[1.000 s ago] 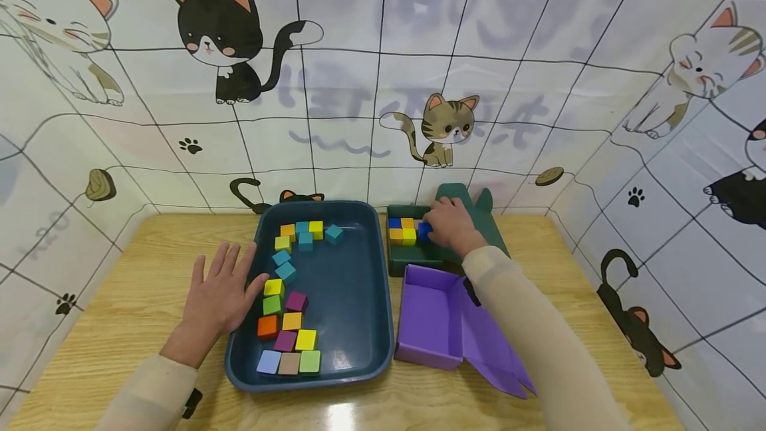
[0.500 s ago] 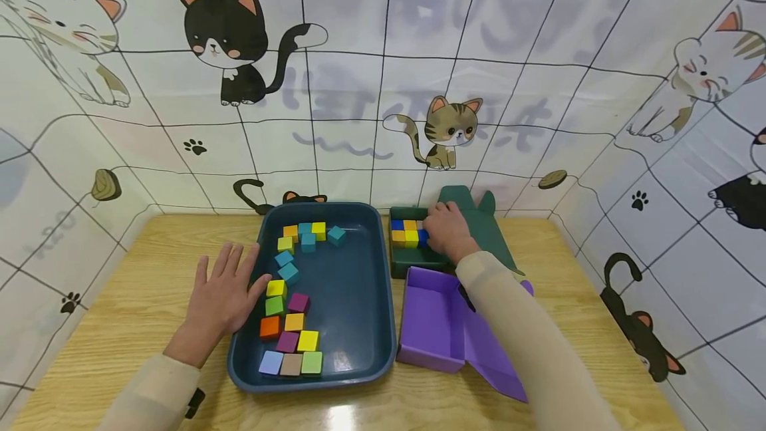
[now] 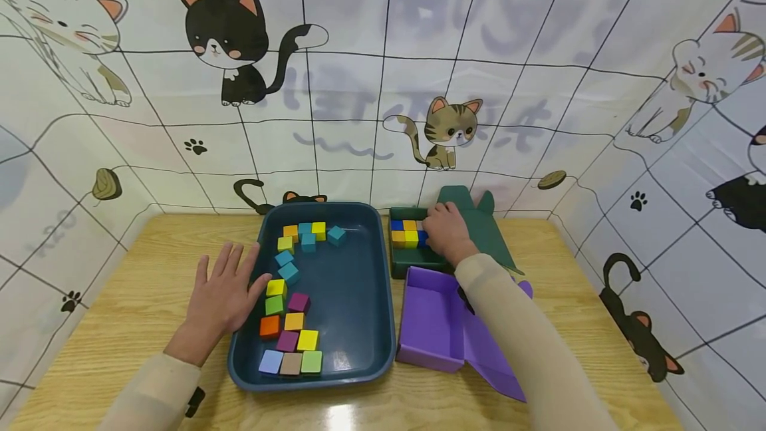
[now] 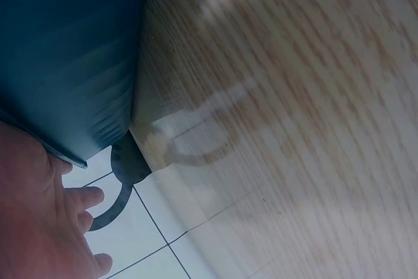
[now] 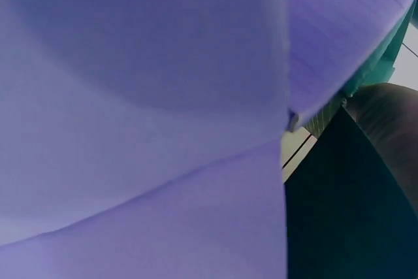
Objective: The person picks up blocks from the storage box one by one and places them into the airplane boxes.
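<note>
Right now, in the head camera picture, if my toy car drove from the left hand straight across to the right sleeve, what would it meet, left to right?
Left hand → green cube in the blue tray → magenta cube → purple box → right sleeve.

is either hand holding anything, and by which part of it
Left hand: nothing; its fingers are spread at the rim of the tray. Right hand: cannot be told; it reaches into the green box, its fingers' ends hidden.
</note>
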